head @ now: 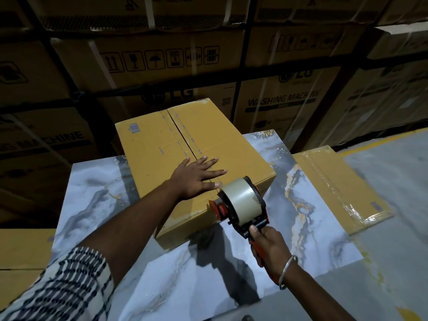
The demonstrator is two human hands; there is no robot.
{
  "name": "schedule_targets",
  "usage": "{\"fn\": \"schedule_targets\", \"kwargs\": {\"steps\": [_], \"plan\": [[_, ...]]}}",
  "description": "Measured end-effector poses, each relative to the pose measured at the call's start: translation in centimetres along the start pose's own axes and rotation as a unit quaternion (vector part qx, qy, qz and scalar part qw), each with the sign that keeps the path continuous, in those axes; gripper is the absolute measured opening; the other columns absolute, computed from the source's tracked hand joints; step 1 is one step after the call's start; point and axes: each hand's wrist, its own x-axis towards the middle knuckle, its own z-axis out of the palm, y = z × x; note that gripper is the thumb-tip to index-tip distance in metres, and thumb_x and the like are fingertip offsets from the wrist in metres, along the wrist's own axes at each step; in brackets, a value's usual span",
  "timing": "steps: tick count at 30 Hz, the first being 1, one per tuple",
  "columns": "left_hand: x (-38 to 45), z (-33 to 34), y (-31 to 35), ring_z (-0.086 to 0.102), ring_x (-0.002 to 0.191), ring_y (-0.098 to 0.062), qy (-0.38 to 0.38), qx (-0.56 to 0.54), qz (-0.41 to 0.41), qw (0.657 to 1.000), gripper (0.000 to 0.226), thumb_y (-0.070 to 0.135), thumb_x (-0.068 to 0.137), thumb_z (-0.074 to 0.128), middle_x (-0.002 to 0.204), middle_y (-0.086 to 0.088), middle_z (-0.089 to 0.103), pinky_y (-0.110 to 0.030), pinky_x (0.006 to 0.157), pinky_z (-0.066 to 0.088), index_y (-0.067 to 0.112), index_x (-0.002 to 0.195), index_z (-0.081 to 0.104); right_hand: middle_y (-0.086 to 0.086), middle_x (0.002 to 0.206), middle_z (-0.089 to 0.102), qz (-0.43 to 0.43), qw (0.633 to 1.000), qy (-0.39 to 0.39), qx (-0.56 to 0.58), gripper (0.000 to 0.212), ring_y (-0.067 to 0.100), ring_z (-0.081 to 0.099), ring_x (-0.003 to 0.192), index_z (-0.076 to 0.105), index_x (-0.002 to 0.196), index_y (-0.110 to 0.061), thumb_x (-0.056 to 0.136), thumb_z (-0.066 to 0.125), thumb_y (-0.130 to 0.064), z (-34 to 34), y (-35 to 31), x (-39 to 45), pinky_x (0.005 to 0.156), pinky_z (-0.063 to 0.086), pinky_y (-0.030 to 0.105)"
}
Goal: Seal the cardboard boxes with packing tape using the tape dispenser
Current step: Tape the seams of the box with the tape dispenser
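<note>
I find the box (185,158) standing on the marble-patterned table (301,205), its two top flaps closed and meeting in a centre seam (183,135) that carries no tape I can make out. That seam is the long axis the coming pass turns on: it runs from the near edge of the box, by the hands, away and slightly leftward to the far edge. My left hand (194,179) lies flat on the lid with fingers straight and spread, pressing across the seam near its near end and holding nothing. My right hand (266,244) is wrapped firmly round the handle of the dispenser (240,202), whose roll (240,198) sits upright and whose front end is at the near top edge of the box, just beside the left fingertips and, as far as I can judge, on the seam line. Whether the tape end has already caught the cardboard I cannot tell; the roll hides it. In my judgement the right hand is the working hand, and its stroke must travel away from me along the seam, which means the left hand lies directly in its path and would need to shift aside. A second box (342,193), on the right beyond the table, already shows glossy tape.
</note>
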Motion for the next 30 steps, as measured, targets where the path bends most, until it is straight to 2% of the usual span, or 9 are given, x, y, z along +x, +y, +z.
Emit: {"fn": "schedule_targets", "kwargs": {"steps": [3, 8, 13, 21, 24, 27, 30], "plan": [[0.0, 0.1, 0.1, -0.005, 0.153, -0.01, 0.002, -0.009, -0.003, 1.0, 0.061, 0.084, 0.086, 0.01, 0.164, 0.021, -0.004, -0.059, 0.119, 0.0, 0.069, 0.145, 0.008, 0.006, 0.047, 0.037, -0.019, 1.0, -0.01, -0.016, 0.065, 0.019, 0.034, 0.04, 0.04, 0.062, -0.004, 0.078, 0.062, -0.063, -0.7, 1.7, 0.9, 0.044, 0.032, 0.026], [-0.1, 0.2, 0.3, -0.005, 0.153, -0.008, 0.007, -0.006, -0.016, 1.0, 0.055, 0.083, 0.088, 0.013, 0.164, 0.024, -0.005, -0.062, 0.118, -0.001, 0.072, 0.142, 0.007, 0.001, 0.042, 0.044, -0.056, 0.998, -0.019, -0.012, 0.06, 0.017, 0.042, 0.039, 0.049, 0.054, -0.021, 0.082, 0.061, -0.073, -1.2, 4.8, 1.1, 0.048, 0.035, 0.024], [-0.3, 0.1, 0.7, -0.005, 0.153, -0.009, 0.013, -0.002, -0.025, 1.0, 0.051, 0.078, 0.093, 0.019, 0.164, 0.023, -0.004, -0.063, 0.118, -0.001, 0.071, 0.143, 0.01, 0.0, 0.047, 0.047, -0.056, 0.998, -0.02, 0.013, 0.076, 0.016, 0.045, 0.042, 0.054, 0.064, -0.003, 0.079, 0.064, -0.077, -1.5, 7.5, 0.2, 0.046, 0.037, 0.027], [-0.5, -0.3, 1.3, -0.003, 0.153, -0.011, 0.014, -0.006, -0.03, 0.999, 0.059, 0.083, 0.086, 0.012, 0.164, 0.023, -0.001, -0.064, 0.117, 0.001, 0.069, 0.144, 0.014, -0.001, 0.046, 0.046, -0.057, 0.998, -0.019, 0.013, 0.072, 0.015, 0.044, 0.041, 0.052, 0.058, -0.011, 0.078, 0.061, -0.079, -1.8, 7.6, -0.7, 0.045, 0.035, 0.026], [-0.5, -0.4, 1.4, -0.002, 0.154, -0.013, 0.016, -0.008, -0.029, 0.999, 0.059, 0.082, 0.087, 0.014, 0.164, 0.022, 0.001, -0.065, 0.117, 0.003, 0.068, 0.144, 0.016, 0.003, 0.046, 0.049, -0.066, 0.998, -0.016, 0.004, 0.086, 0.017, 0.047, 0.041, 0.053, 0.059, 0.001, 0.078, 0.058, -0.082, -2.5, 8.5, -1.5, 0.045, 0.035, 0.025], [-0.6, -0.4, 2.4, 0.007, 0.154, -0.017, 0.045, 0.008, -0.039, 0.998, 0.054, 0.072, 0.094, 0.017, 0.165, 0.018, 0.013, -0.063, 0.116, 0.011, 0.062, 0.146, 0.026, 0.006, 0.046, 0.051, -0.063, 0.998, -0.018, -0.005, 0.087, 0.019, 0.049, 0.041, 0.052, 0.058, 0.003, 0.079, 0.057, -0.082, -3.0, 8.6, -1.4, 0.046, 0.037, 0.027], [-0.8, 0.3, 5.2, 0.038, 0.143, -0.02, 0.155, -0.012, 0.028, 0.987, 0.045, 0.046, 0.1, 0.031, 0.15, 0.01, 0.048, -0.05, 0.107, 0.038, 0.042, 0.137, 0.055, 0.01, 0.046, 0.049, -0.051, 0.998, -0.025, 0.012, 0.086, 0.023, 0.046, 0.041, 0.049, 0.058, 0.002, 0.079, 0.06, -0.08, -3.0, 8.3, -1.1, 0.046, 0.036, 0.028]]}}
